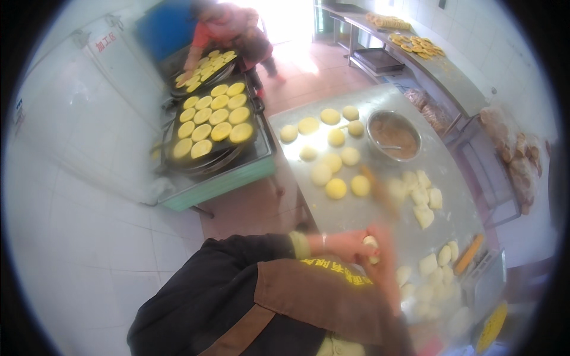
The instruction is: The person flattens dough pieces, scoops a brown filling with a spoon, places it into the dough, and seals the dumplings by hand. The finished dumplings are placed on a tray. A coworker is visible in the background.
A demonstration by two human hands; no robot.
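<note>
My left hand (pixel 348 245) and my right hand (pixel 382 260) are together at the near edge of the steel table (pixel 347 218). Both are closed around a small pale dough piece (pixel 370 242), which shows between the fingers. Past them lies a blurred wooden rolling pin (pixel 380 191), beside several cut dough pieces (pixel 421 196). Round dough balls and flattened discs (pixel 336 188) are spread over the table's far left part. A steel bowl (pixel 414 153) holds brown filling with a utensil in it. More dough pieces (pixel 438 278) lie to the right of my hands.
At the left, a griddle (pixel 211 153) holds rows of yellow flatbreads. Behind it, a person (pixel 231 31) reaches over a second griddle (pixel 209 80). A wooden stick (pixel 468 254) lies near a metal box (pixel 483 276). Bagged goods (pixel 512 151) stand by the right wall.
</note>
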